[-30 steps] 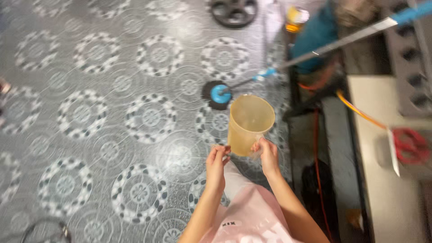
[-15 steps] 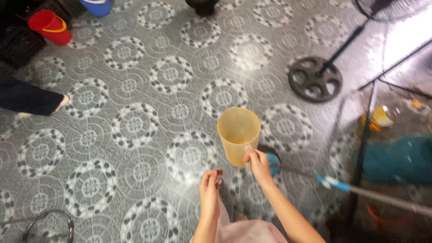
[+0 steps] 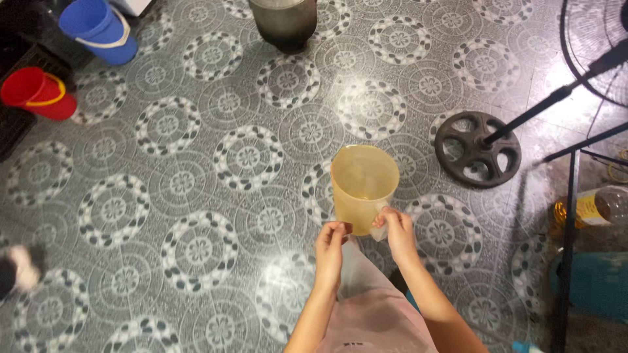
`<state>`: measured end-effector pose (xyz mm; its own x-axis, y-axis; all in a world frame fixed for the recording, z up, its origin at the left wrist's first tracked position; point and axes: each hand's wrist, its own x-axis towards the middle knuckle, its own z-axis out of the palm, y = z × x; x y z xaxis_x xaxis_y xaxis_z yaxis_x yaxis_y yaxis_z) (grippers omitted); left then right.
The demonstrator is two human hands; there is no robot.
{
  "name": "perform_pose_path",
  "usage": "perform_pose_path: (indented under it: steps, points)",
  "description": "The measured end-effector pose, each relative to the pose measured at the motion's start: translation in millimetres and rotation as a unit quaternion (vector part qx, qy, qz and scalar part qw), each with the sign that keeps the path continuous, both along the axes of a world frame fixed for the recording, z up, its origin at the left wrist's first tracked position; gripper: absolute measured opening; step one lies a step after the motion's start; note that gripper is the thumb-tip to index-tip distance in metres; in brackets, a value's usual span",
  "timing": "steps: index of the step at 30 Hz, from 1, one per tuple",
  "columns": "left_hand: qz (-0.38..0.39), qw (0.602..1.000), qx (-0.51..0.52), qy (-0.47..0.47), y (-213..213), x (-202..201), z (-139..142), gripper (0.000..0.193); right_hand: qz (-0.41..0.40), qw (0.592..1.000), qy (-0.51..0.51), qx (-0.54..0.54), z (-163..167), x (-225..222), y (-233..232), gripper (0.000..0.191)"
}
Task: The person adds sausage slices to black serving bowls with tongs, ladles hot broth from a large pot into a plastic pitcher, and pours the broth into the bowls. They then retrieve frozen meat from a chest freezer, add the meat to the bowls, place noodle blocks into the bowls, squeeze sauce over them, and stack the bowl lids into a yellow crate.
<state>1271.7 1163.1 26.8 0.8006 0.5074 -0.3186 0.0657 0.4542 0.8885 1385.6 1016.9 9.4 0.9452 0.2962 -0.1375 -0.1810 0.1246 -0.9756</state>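
Translucent yellow jug [image 3: 364, 188] held upright over the patterned floor [image 3: 196, 196] by right hand [image 3: 396, 230], fingers gripping its base; left hand [image 3: 330, 245] just beside, fingers pinched closed. Fan base [image 3: 477, 149] near right; red bucket [image 3: 36, 95] and blue bucket [image 3: 98, 29] far left corner.

Bright overhead light throws white glare on the glossy tiled floor [image 3: 196, 196] from the centre toward 2 o'clock. Corners at 10 o'clock are dim, and the edge at 9 o'clock is blurred.

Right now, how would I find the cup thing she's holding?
Look at the grey patterned floor, then just above the two hands in the lower middle. The yellowish see-through plastic jug is there, pinched by the right hand. Unlike the blue and red buckets, it's translucent and off the floor.
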Motion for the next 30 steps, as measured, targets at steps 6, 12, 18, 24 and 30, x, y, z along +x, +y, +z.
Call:
perform_pose_path:
  steps: [6,12,18,24,30]
  points:
    - [-0.017,1.000,-0.018,0.000,76,188,-9,0.019,-0.037,0.999,-0.022,-0.014,-8,173,80,0.036]
    - [0.016,1.000,-0.008,-0.006,176,378,14,0.020,0.006,0.997,-0.051,-0.050,16,377,191,0.040]
    - [0.070,0.997,-0.001,0.010,280,558,-7,0.022,0.039,0.988,-0.092,-0.116,24,565,298,0.038]
    - [0.056,0.998,-0.022,-0.014,368,764,-11,0.017,-0.002,0.997,-0.053,-0.056,19,750,378,0.043]
    - [0.034,0.999,0.014,-0.008,422,940,-7,0.008,-0.018,0.996,-0.038,-0.083,23,924,419,0.042]
